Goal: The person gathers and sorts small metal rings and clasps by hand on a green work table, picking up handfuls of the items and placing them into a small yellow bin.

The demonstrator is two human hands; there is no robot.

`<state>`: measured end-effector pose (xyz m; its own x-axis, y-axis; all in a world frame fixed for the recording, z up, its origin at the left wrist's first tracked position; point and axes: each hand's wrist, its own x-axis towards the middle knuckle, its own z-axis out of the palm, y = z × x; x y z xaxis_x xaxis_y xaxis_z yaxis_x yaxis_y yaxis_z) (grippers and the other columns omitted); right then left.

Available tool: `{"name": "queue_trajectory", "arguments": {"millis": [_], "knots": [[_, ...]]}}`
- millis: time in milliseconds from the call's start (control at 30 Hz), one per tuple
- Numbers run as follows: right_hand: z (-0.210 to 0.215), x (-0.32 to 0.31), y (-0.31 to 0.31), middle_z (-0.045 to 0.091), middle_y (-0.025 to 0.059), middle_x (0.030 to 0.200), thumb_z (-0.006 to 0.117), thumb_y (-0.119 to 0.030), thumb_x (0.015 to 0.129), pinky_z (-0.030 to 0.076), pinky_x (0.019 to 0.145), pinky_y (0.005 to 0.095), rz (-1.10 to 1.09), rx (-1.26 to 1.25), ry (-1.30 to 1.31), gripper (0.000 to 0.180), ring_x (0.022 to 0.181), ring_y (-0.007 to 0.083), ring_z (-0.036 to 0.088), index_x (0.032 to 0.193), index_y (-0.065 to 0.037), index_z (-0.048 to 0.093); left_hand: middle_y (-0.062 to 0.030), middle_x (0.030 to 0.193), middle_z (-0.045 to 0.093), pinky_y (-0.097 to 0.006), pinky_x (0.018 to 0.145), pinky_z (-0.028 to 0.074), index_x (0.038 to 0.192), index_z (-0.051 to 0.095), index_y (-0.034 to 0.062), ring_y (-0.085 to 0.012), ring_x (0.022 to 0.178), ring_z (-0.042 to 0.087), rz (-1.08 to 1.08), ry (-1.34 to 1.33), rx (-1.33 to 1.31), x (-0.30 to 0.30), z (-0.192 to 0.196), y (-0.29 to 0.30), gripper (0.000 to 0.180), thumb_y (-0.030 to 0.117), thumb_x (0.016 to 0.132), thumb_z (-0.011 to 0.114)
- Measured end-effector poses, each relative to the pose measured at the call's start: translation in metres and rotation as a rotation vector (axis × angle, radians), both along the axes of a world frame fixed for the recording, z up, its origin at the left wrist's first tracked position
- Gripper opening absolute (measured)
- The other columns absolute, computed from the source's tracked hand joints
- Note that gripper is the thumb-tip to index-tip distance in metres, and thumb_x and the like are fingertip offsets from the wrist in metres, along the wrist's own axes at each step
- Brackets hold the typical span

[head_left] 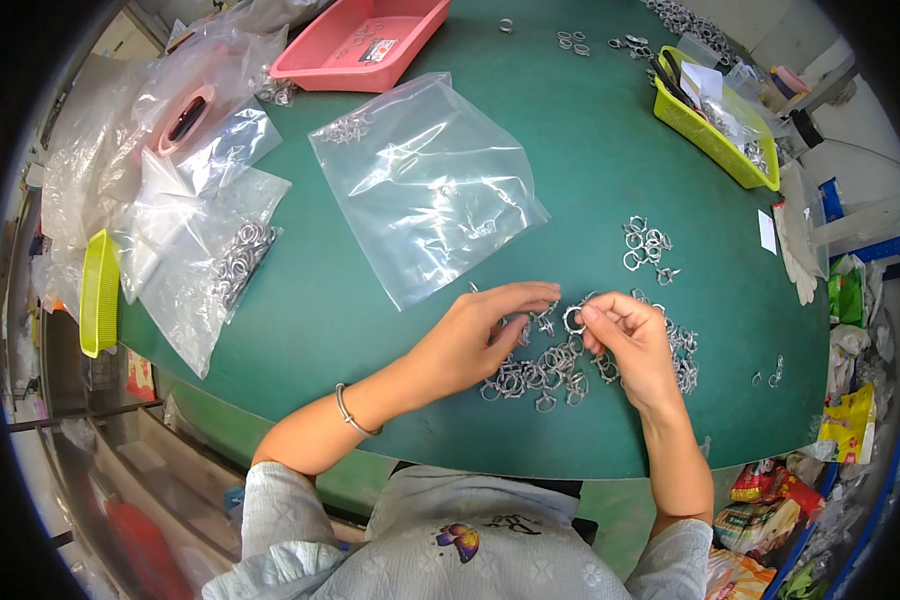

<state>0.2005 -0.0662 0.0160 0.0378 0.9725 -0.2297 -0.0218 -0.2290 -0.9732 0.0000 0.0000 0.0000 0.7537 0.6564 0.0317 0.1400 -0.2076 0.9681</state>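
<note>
In the head view, the right hand [635,345] pinches a silvery ring [572,322] right of centre, above a loose pile of rings [545,373]; the left hand [475,325] curves nearby, thumb and fingers parted. A slack pinch could drop the ring into the pile; a stray wrist could scatter the small cluster [648,243] at right. The green table [590,130] lies bare at upper centre, its near edge bounding the lower frame.

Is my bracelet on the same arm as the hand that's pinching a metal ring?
No, the bracelet circles the left forearm, while the right hand pinches the metal ring between thumb and fingers.
</note>
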Motion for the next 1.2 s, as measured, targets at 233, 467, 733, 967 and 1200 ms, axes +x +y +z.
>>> {"name": "queue_trajectory", "arguments": {"millis": [233,467,733,967,1200], "knots": [[0.006,-0.015,-0.004,0.057,-0.0005,0.064,0.055,-0.018,0.090,0.035,0.045,0.0186,0.105,-0.240,0.355,0.019,0.052,0.0052,0.048,0.081,-0.003,0.061,-0.0051,0.090,0.055,-0.021,0.054,0.047,0.112,0.058,0.0056,-0.0111,0.074,0.055,0.069,-0.086,0.101,-0.001,0.022,-0.014,0.040,-0.001,0.074,0.068],[0.014,0.007,0.018,0.057,0.0047,0.070,0.066,0.000,0.074,0.041,0.055,0.0250,0.042,0.180,-0.683,0.017,0.062,0.0134,0.051,0.091,0.000,0.064,-0.0060,0.082,0.058,-0.020,0.050,0.046,0.094,0.062,-0.0029,-0.0099,0.066,0.055,0.201,-0.204,-0.269,-0.012,0.008,-0.011,0.011,0.002,0.085,0.057],[-0.003,-0.007,0.022,0.055,0.0049,0.089,0.071,-0.002,0.065,0.037,0.077,0.0325,0.237,0.432,-1.064,0.016,0.087,0.0223,0.049,0.080,-0.005,0.064,-0.0118,0.089,0.061,-0.023,0.057,0.051,0.092,0.059,-0.0046,-0.0147,0.074,0.062,0.226,-0.343,-0.536,-0.016,0.000,-0.009,0.009,0.002,0.087,0.054],[-0.009,-0.007,0.007,0.064,0.0062,0.088,0.062,-0.003,0.082,0.043,0.072,0.0246,0.134,0.155,-0.168,0.004,0.081,0.0107,0.054,0.085,0.000,0.063,-0.0096,0.089,0.060,-0.022,0.061,0.051,0.093,0.060,-0.0059,-0.0132,0.073,0.061,0.273,-0.266,-0.537,-0.013,-0.003,-0.019,0.010,-0.002,0.085,0.057],[-0.009,-0.023,-0.004,0.063,0.0009,0.083,0.060,-0.005,0.085,0.040,0.061,0.0194,0.196,0.088,-0.097,0.008,0.071,0.0048,0.051,0.089,0.001,0.063,-0.0098,0.091,0.058,-0.022,0.062,0.051,0.092,0.061,-0.0064,-0.0121,0.071,0.060,0.303,-0.305,-0.514,-0.012,-0.006,-0.028,0.010,-0.004,0.083,0.059]]}}
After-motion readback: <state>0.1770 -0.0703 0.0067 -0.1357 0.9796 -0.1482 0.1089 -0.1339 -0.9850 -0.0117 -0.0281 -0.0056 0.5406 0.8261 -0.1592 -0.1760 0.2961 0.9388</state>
